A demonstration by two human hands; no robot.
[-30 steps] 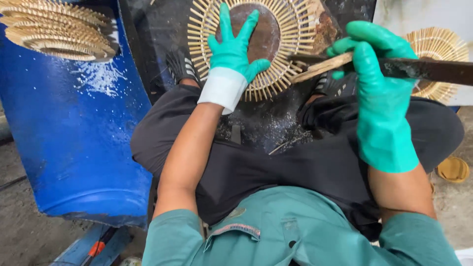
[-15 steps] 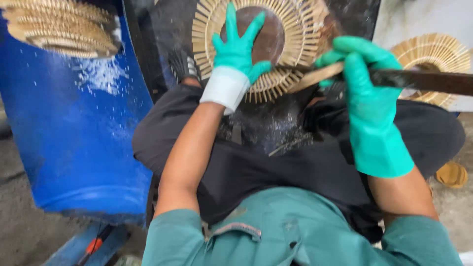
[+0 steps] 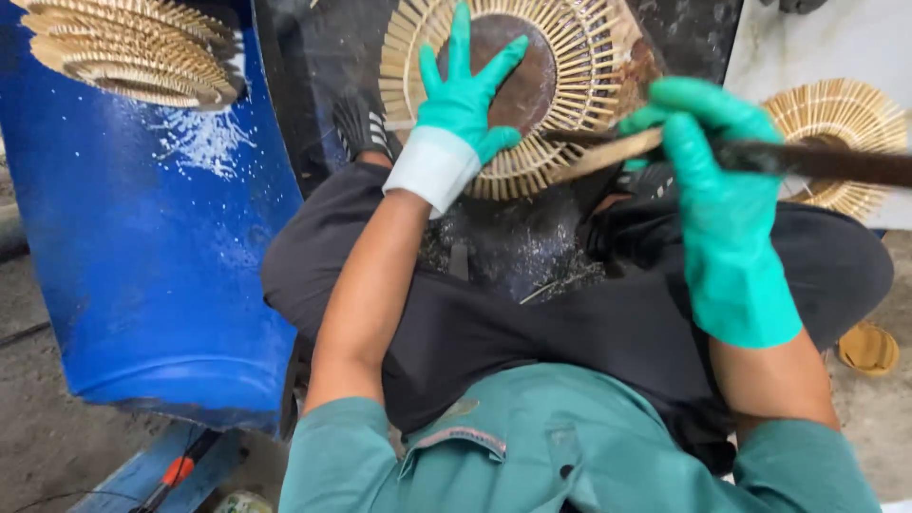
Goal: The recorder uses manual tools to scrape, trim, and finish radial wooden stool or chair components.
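Note:
A round woven bamboo disc (image 3: 570,85) with radiating pale sticks and a dark centre lies on a dark board ahead of my knees. My left hand (image 3: 461,100), in a green glove with a white cuff, presses flat on the disc with fingers spread. My right hand (image 3: 708,161), also green-gloved, grips a long dark knife (image 3: 817,160) whose pale blade end (image 3: 608,154) touches the disc's lower right edge.
A blue barrel (image 3: 161,266) stands at the left with a stack of finished bamboo discs (image 3: 133,47) on top. Another disc (image 3: 841,133) lies at the right on a pale surface. A small yellow lid (image 3: 866,349) sits on the ground at right.
My right hand and the knife have shifted slightly left and down along the disc's edge. The left hand stays pressed on the disc.

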